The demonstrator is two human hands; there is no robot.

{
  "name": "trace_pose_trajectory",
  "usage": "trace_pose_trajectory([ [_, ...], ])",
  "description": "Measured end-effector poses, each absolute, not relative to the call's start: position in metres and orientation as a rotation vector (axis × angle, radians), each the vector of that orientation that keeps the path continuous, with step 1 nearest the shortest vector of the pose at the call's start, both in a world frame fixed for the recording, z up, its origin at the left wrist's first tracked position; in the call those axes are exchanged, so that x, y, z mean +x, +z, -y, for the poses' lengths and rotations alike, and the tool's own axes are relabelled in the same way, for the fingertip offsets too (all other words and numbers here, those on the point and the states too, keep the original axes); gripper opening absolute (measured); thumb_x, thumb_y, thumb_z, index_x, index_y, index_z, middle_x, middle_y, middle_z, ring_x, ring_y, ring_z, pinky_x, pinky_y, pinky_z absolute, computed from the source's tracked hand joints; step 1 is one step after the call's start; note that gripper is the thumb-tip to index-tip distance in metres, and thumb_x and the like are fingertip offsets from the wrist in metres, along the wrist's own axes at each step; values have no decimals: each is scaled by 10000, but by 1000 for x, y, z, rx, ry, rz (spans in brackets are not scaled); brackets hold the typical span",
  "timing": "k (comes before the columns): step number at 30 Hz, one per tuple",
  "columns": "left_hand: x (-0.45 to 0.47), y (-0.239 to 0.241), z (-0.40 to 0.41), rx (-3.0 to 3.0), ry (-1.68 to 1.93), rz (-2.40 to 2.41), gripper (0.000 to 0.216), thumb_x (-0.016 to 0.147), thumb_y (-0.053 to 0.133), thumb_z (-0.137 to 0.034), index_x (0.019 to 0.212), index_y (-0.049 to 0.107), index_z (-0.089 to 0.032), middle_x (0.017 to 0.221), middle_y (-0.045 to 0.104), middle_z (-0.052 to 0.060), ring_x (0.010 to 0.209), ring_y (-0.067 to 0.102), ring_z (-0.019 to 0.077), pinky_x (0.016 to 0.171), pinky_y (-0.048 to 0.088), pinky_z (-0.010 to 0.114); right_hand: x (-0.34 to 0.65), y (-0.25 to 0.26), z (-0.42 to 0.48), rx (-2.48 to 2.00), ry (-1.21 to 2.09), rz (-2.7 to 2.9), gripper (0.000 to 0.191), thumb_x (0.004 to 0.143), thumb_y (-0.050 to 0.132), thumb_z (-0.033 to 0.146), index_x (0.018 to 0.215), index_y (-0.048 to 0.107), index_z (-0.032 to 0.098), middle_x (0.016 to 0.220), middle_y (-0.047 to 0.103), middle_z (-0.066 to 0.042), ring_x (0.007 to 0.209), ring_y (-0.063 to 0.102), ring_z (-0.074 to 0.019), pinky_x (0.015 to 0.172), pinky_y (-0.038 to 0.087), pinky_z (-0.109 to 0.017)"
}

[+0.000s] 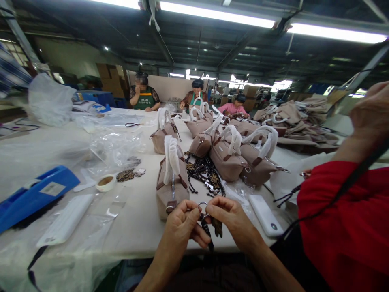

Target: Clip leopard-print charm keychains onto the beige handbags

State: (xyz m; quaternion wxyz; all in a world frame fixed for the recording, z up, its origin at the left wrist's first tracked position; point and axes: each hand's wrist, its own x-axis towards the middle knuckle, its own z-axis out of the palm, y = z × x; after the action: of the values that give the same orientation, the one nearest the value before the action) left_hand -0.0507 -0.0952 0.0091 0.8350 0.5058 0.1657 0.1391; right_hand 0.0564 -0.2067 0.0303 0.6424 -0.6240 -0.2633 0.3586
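Note:
My left hand (181, 223) and my right hand (231, 219) meet at the table's near edge, both pinched on a metal key ring (202, 208) with a dark cord and a leopard-print charm (216, 227) hanging from it. Just beyond my hands stands a taupe handbag (172, 180) with white-wrapped handles and a strap tab facing me. Behind it lies a heap of dark corded charms (204, 172). Several more taupe handbags (231, 156) stand further back.
A blue tape dispenser (33, 194), a tape roll (105, 182) and clear plastic bags (115, 148) lie on the left. A white phone (265, 215) lies right of my hands. A person's red sleeve (343, 215) fills the right. Three people sit at the table's far end.

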Motion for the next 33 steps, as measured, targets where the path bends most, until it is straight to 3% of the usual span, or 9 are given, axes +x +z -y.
trace_pose_trajectory([
  [10, -62, 13, 87, 1190, 288, -360, 398, 803, 606, -544, 880, 449, -187, 625, 649, -13, 437, 656, 153, 352, 473, 180, 54, 30, 202, -1416, 789, 581, 298, 739, 718, 432, 689, 642, 148, 633, 679, -36, 578, 564, -127, 572, 432, -247],
  [22, -64, 15, 85, 1240, 249, -379, 416, 799, 567, -585, 865, 450, -192, 585, 641, -8, 380, 602, 130, 363, 459, 193, 50, 33, 199, -1432, 800, 549, 340, 692, 740, 466, 669, 626, 147, 601, 665, -30, 535, 557, -118, 528, 412, -230],
  [25, -66, 14, 88, 1401, 333, -431, 389, 816, 563, -549, 944, 495, -187, 591, 630, -9, 437, 613, 145, 381, 472, 215, 50, 33, 201, -1460, 782, 530, 343, 696, 741, 472, 674, 624, 150, 592, 633, -4, 507, 522, -99, 491, 390, -213],
  [29, -70, 17, 92, 1697, 570, -499, 271, 849, 566, -440, 962, 573, -194, 698, 649, 13, 604, 632, 162, 522, 513, 253, 45, 36, 204, -1507, 658, 576, 297, 729, 726, 430, 668, 628, 157, 586, 588, 24, 531, 514, -90, 500, 398, -193],
  [33, -72, 21, 90, 1773, 553, -374, 248, 903, 500, -411, 908, 617, -193, 842, 675, 32, 764, 623, 164, 707, 492, 267, 34, 39, 208, -1640, 456, 725, 236, 811, 656, 401, 759, 676, 171, 636, 637, 3, 572, 574, -121, 515, 436, -201],
])
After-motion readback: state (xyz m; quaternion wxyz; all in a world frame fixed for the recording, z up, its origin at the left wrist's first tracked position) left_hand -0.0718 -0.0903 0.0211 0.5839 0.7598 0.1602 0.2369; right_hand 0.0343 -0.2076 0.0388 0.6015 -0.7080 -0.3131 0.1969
